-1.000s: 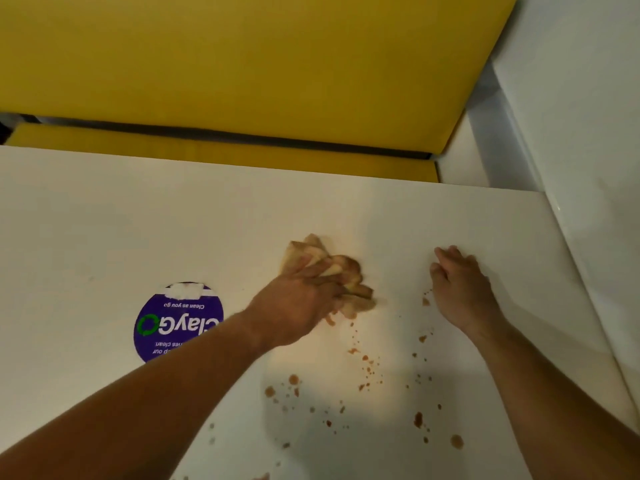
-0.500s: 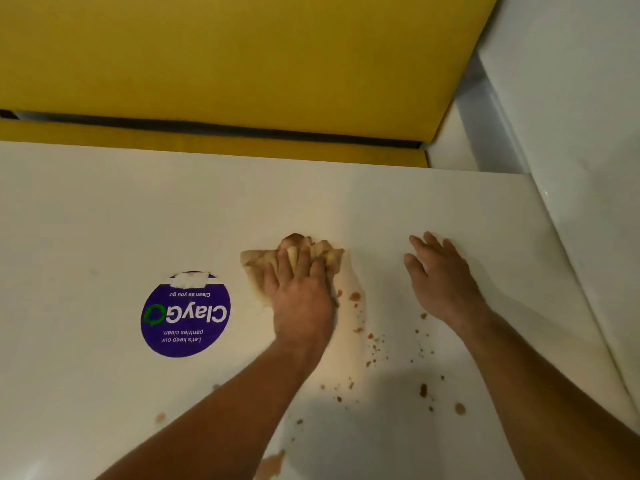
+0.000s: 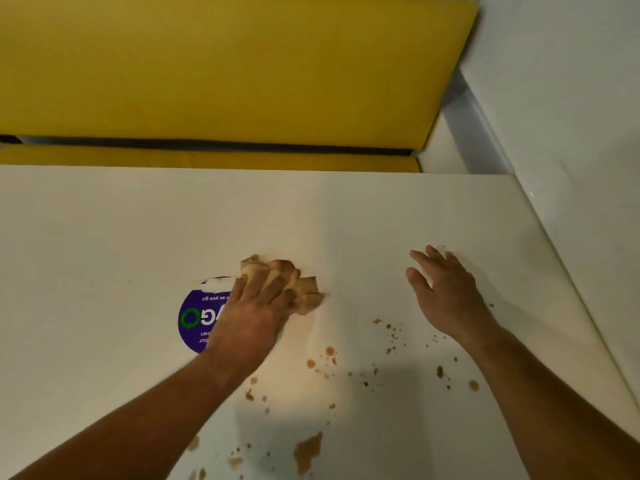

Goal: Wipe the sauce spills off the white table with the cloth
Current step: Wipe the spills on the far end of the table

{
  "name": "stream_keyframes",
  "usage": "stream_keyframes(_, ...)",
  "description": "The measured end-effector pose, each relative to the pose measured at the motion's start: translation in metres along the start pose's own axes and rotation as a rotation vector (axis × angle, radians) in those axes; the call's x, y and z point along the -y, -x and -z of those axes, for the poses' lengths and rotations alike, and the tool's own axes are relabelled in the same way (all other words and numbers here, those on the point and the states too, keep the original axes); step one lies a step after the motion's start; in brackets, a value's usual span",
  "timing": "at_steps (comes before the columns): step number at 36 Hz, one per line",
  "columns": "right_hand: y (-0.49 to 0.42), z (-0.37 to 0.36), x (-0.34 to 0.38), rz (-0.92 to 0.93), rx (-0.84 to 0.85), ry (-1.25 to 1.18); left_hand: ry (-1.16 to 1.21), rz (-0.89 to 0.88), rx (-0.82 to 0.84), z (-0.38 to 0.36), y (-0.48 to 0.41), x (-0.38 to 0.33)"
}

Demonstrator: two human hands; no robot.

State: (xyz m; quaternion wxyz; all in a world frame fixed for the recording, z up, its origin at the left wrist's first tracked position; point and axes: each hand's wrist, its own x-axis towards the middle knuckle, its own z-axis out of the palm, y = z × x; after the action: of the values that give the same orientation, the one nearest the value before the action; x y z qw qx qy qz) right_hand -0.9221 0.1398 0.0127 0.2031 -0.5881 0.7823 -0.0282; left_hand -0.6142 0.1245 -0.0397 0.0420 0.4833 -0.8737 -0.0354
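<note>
On the white table [image 3: 104, 237]: I see brown sauce spills [image 3: 308, 452] scattered over the near half, from small drops between my forearms to a bigger smear close to the near edge.
Cloth [image 3: 304, 292]: tan, crumpled into a wad and stained brown in patches. It sits near the middle of the table, beyond most of the drops, with a faint brownish film on the surface just on my side of it.
Cloth and hands: it lies under my left hand [image 3: 252, 313], with its bunched end sticking out past the fingertips to the right. It is well apart from my right hand [image 3: 446, 299], with bare tabletop between them.
Left hand: palm down, fingers curled over the wad and gripping it against the table. The hand and wrist cover the right part of a round purple sticker [image 3: 192, 320].
Right hand: palm down, fingers straight and spread, holding nothing. I cannot tell whether it touches the surface.
Arms: both bare forearms reach in from the near edge, the left one angled in from the lower left.
Far side: a yellow cushion [image 3: 225, 64] runs along the table's far edge.
</note>
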Motion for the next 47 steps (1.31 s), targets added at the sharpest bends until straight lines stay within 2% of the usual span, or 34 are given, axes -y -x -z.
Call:
stream_keyframes(7, 0.014, -0.014, -0.006, 0.013, 0.028, 0.004, 0.157, 0.310, -0.074, -0.010, -0.018, -0.054)
stream_keyframes(13, 0.013, -0.014, -0.026, 0.001, 0.025, 0.005, 0.182, 0.452, -0.011, -0.012, -0.052, -0.092)
stream_keyframes(23, -0.016, 0.020, -0.082, -0.014, 0.033, -0.033, 0.319, 0.567, 0.028, -0.015, -0.118, -0.158)
stream_keyframes(32, -0.023, 0.038, -0.129, -0.011, 0.034, -0.092, 0.322, 0.667, -0.009, -0.022, -0.220, -0.183)
stream_keyframes(40, -0.027, 0.052, -0.168, -0.073, -0.035, -0.210, 0.326, 0.448, 0.134, -0.023, -0.257, -0.237)
stream_keyframes(44, -0.038, 0.055, -0.160, -0.082, -0.090, -0.268, 0.345, 0.251, 0.182, -0.016, -0.248, -0.250)
stream_keyframes(47, -0.050, 0.055, -0.145, -0.038, -0.165, -0.288, 0.633, 0.189, 0.163, -0.008, -0.245, -0.226)
